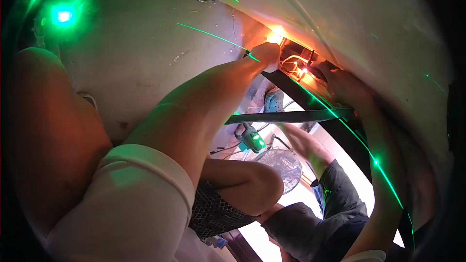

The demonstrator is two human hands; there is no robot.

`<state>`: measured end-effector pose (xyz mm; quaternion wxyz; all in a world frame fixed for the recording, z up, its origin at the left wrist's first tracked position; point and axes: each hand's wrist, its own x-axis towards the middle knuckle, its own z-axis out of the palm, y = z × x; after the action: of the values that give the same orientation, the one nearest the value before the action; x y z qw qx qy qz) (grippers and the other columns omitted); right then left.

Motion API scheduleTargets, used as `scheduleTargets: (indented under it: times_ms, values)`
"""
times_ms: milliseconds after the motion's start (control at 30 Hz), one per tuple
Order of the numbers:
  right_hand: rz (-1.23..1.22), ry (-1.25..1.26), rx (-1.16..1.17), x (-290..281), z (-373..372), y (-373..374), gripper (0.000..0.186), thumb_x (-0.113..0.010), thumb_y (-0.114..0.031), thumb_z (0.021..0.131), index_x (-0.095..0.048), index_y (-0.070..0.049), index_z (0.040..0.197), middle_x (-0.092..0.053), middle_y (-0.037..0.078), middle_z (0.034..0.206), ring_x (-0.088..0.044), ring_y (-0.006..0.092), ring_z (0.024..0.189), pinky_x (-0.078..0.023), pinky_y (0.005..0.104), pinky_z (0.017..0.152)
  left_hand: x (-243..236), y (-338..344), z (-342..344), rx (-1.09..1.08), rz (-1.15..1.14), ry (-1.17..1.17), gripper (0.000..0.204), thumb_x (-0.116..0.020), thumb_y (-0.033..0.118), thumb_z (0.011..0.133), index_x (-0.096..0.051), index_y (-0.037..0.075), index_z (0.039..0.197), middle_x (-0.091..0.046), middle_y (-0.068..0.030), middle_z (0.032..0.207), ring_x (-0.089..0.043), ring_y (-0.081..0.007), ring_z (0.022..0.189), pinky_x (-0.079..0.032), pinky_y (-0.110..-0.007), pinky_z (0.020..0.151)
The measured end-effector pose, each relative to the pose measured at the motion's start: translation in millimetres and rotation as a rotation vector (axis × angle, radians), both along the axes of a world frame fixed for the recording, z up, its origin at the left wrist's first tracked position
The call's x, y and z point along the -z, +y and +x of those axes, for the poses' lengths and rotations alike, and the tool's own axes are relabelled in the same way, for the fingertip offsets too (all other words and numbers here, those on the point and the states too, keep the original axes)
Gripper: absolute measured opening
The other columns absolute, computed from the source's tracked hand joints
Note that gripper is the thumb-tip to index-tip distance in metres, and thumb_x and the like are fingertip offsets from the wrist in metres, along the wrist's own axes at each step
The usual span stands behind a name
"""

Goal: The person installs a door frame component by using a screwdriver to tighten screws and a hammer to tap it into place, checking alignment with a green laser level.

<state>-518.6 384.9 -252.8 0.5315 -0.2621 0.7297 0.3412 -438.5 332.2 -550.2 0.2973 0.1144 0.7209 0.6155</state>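
A white rolled sleeve [131, 204] lies nearest, its bare forearm stretching up to the work; past it, another person's dark gray shorts [335, 204] fill the lower right, near a round wire fan [281, 167]. The left hand [268, 54] and right hand [342, 82] flank an orange-lit recess [290, 47]. Between them sits what seems a looped wire [294, 57]; glare and shadow obscure the fingertips, so I cannot tell whether either hand pinches anything.

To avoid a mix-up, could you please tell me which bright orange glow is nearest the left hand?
The upper-left orange glow, right beside the left hand; the other orange glow is lower, closer to the right hand.
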Motion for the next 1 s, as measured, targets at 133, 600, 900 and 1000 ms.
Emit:
scheduleTargets:
  times_ms: [133,600,900,1000]
  values:
    - [-0.058,0.050,-0.045,3.3,4.2,3.0,0.049,-0.060,-0.010,0.097,-0.045,-0.013,0.144,-0.073,0.023,0.094,-0.072,0.0424,0.078,-0.055,0.0563,0.075,18.0,14.5,7.1,-0.081,0.248,-0.002,0.016,-0.072,0.020,0.084,-0.082,0.017,0.096,-0.080,-0.0130,0.101,-0.076,-0.0356,0.099,-0.062,-0.044,0.081]
    - [-0.056,0.078,-0.337,3.6,10.6,-12.6,0.043,-0.056,-0.030,0.104,-0.047,-0.014,0.143,-0.073,0.022,0.082,-0.073,0.0396,0.068,-0.057,0.0547,0.069,10.7,27.8,-4.4,0.009,0.177,-0.004,0.016,-0.076,0.017,0.080,-0.083,0.022,0.094,-0.080,-0.0052,0.094,-0.076,-0.0280,0.097,-0.059,-0.042,0.081]
    - [0.096,0.035,-0.179,7.3,7.2,-19.6,0.048,-0.058,-0.024,0.102,-0.047,-0.015,0.147,-0.076,0.025,0.097,-0.075,0.0413,0.083,-0.056,0.0557,0.085,7.5,29.5,-11.6,-0.002,0.074,0.019,0.019,-0.074,0.018,0.079,-0.084,0.024,0.095,-0.080,-0.0053,0.099,-0.076,-0.0285,0.101,-0.061,-0.044,0.083]
    - [0.043,0.032,-0.229,8.6,7.2,-7.4,0.051,-0.058,-0.025,0.100,-0.047,-0.015,0.149,-0.075,0.024,0.088,-0.074,0.0411,0.080,-0.056,0.0544,0.082,7.4,29.3,-14.7,0.001,0.068,0.052,0.019,-0.074,0.018,0.080,-0.084,0.025,0.095,-0.080,-0.0050,0.101,-0.076,-0.0282,0.102,-0.061,-0.045,0.083]
